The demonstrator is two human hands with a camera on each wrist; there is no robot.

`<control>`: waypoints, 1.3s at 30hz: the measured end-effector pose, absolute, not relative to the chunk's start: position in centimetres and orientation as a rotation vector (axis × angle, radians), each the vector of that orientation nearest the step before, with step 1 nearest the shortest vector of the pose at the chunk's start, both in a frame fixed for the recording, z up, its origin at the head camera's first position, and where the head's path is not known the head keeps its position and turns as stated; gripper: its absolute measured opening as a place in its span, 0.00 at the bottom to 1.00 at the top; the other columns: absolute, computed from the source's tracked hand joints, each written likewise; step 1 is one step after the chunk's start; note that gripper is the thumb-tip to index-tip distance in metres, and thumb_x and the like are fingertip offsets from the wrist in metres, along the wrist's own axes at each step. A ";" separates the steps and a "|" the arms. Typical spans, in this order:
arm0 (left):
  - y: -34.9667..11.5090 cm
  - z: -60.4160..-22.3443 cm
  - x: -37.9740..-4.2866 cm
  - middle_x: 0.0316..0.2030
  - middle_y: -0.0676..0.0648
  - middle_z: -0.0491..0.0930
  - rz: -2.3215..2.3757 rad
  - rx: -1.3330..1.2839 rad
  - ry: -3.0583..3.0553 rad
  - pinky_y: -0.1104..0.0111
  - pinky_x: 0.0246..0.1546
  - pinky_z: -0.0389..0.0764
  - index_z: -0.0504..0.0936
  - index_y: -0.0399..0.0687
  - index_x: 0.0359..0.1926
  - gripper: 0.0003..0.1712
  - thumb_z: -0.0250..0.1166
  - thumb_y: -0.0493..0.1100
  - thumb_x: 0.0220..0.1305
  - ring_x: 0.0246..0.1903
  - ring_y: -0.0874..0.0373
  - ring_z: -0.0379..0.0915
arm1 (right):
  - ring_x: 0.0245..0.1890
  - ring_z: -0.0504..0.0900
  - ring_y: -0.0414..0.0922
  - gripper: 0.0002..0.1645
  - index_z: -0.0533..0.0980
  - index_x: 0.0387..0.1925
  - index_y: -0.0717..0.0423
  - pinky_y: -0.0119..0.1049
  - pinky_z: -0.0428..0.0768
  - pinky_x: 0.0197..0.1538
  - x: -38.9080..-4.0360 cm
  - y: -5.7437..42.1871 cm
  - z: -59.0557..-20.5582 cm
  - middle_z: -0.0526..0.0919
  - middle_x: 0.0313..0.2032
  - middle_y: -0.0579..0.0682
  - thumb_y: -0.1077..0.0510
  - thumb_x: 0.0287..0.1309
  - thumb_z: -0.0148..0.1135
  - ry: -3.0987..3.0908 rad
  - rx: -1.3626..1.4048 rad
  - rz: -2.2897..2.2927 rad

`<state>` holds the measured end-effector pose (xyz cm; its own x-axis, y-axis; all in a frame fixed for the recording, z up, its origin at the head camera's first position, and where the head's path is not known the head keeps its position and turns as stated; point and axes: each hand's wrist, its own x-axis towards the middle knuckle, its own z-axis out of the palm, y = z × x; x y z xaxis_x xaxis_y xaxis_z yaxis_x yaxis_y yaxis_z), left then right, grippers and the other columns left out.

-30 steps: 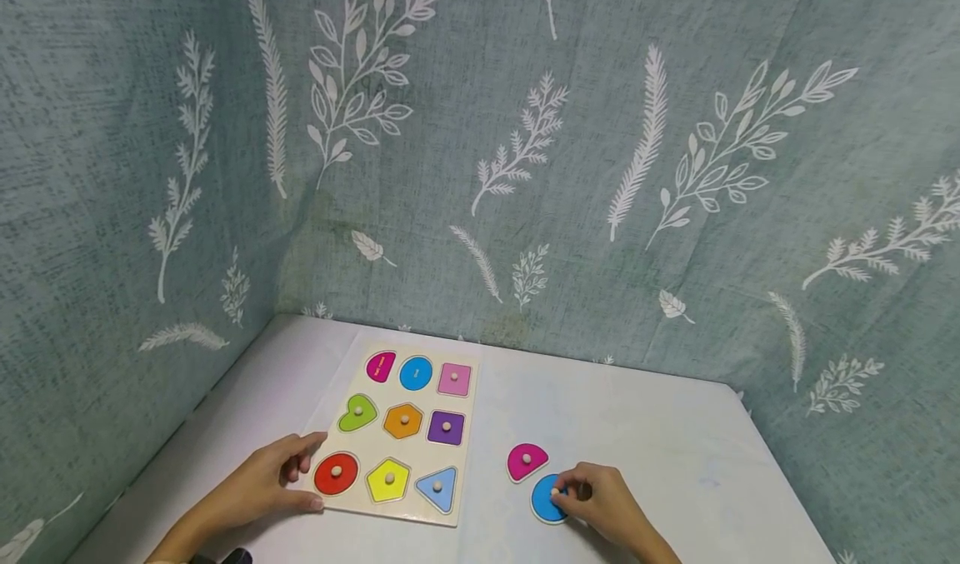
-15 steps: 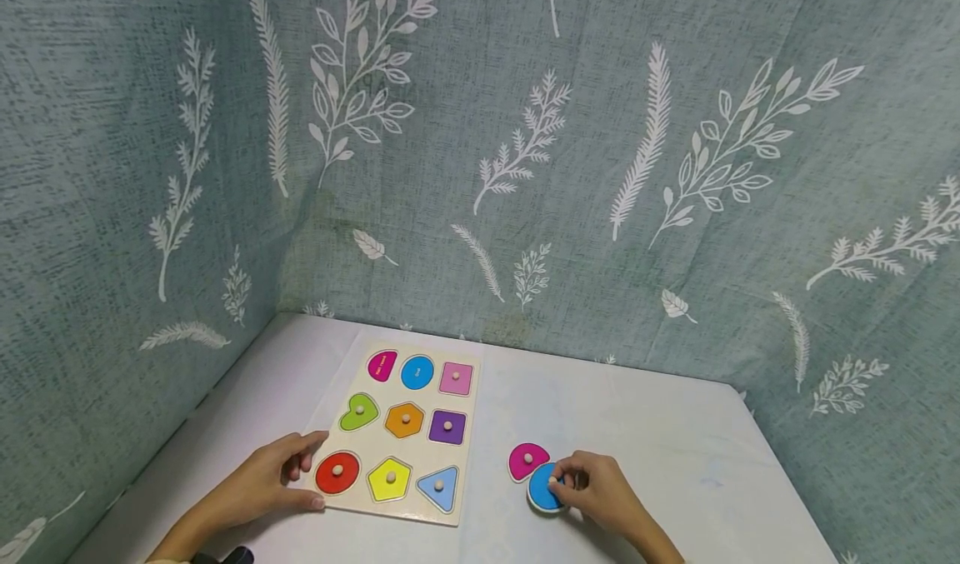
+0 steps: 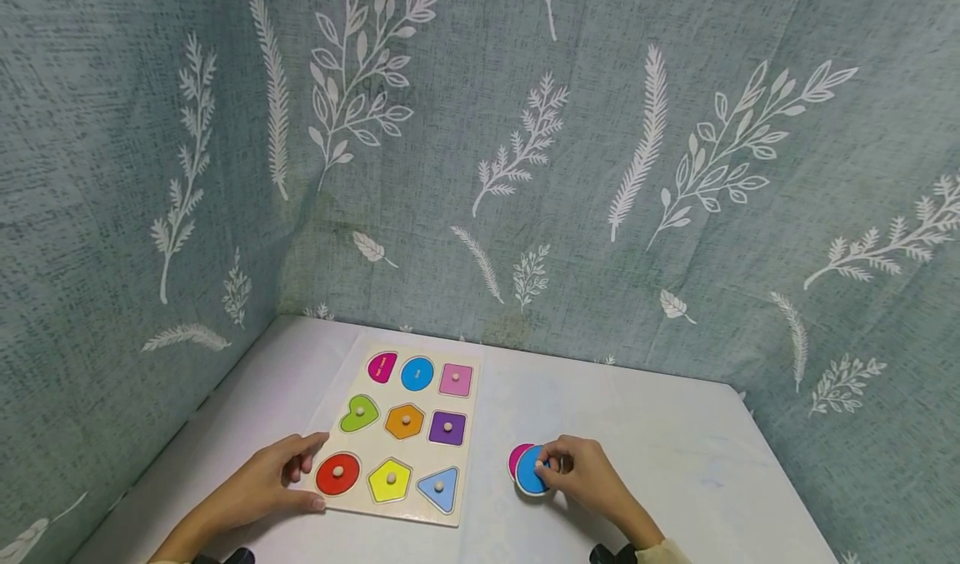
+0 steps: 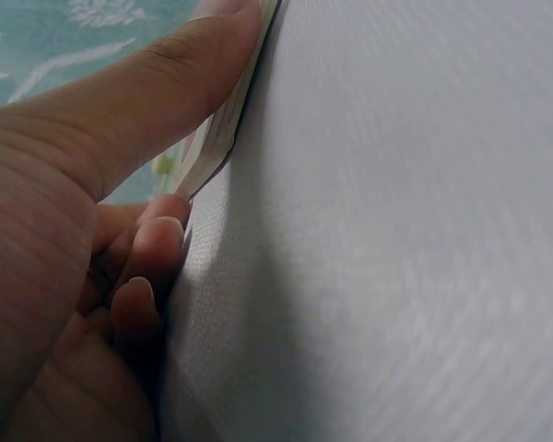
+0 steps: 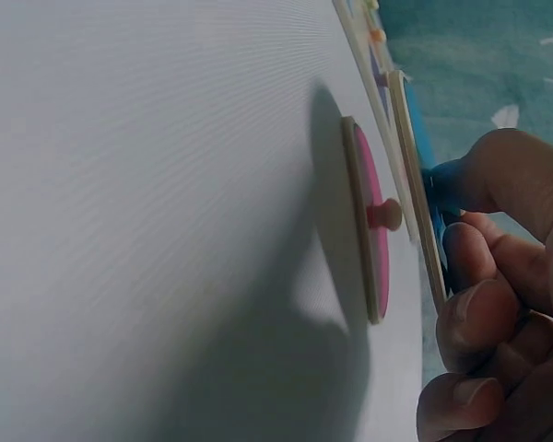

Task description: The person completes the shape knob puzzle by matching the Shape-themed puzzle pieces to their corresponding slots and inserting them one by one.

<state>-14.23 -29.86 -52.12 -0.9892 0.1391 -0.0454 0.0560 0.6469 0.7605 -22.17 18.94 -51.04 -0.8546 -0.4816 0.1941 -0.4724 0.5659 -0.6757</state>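
My right hand point(image 3: 573, 471) pinches the knob of a blue rounded puzzle piece point(image 3: 528, 474). The right wrist view shows this blue piece point(image 5: 416, 166) lifted off the table, its wooden edge above a magenta half-round piece point(image 5: 364, 221). That magenta piece point(image 3: 516, 457) lies flat, partly covered by the blue one in the head view. At the near left corner of a cream knob puzzle board point(image 3: 375, 443) is my left hand point(image 3: 262, 481), thumb along the front edge, index finger at the left side. In the left wrist view, the thumb point(image 4: 166, 83) lies against the board's edge point(image 4: 223, 129).
Two recesses at the board's far side lack pieces: a magenta recess point(image 3: 382, 367) and a blue recess point(image 3: 417, 373). Several knobbed shapes sit in the others, including a red circle point(image 3: 337, 472). A white-covered table point(image 3: 675, 439) meets patterned fabric point(image 3: 570, 172) behind and on the left.
My right hand has raised the blue piece and moved it left and away from me, over the magenta piece. My left hand stays at the board's corner.
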 end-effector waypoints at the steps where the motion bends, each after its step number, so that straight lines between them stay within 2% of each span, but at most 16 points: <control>1: -29.9 -52.1 -14.2 0.33 0.49 0.69 1.270 0.164 2.761 0.71 0.32 0.73 0.72 0.28 0.67 0.57 0.87 0.52 0.40 0.33 0.60 0.66 | 0.24 0.71 0.33 0.05 0.83 0.31 0.44 0.30 0.73 0.27 -22.3 18.8 -51.0 0.75 0.25 0.37 0.55 0.61 0.74 2.767 -0.850 -1.188; 13: -29.8 -52.2 -14.4 0.34 0.50 0.69 1.260 0.159 2.771 0.71 0.32 0.73 0.73 0.30 0.67 0.57 0.87 0.53 0.39 0.33 0.59 0.66 | 0.24 0.71 0.33 0.06 0.83 0.32 0.42 0.31 0.73 0.28 -23.7 17.1 -50.8 0.76 0.25 0.38 0.57 0.62 0.73 2.752 -0.903 -1.176; 25: -29.7 -52.3 -14.3 0.33 0.49 0.69 1.254 0.082 2.767 0.70 0.32 0.74 0.73 0.30 0.67 0.59 0.88 0.52 0.36 0.33 0.56 0.67 | 0.25 0.72 0.34 0.03 0.84 0.33 0.46 0.30 0.74 0.29 -24.9 14.9 -50.5 0.75 0.25 0.38 0.57 0.61 0.73 2.711 -0.926 -1.213; 39: -30.0 -52.4 -14.3 0.32 0.49 0.69 1.257 0.142 2.768 0.71 0.32 0.75 0.72 0.29 0.67 0.58 0.88 0.52 0.38 0.32 0.59 0.67 | 0.25 0.72 0.34 0.03 0.85 0.36 0.48 0.29 0.74 0.28 -26.4 12.6 -50.7 0.76 0.26 0.38 0.58 0.60 0.73 2.695 -0.959 -1.236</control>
<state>-14.27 -30.03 -52.40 -0.9909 0.1251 -0.0505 0.0442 0.6551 0.7542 -26.41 12.64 -50.66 -0.8103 -0.5424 0.2218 -0.5220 0.4961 -0.6938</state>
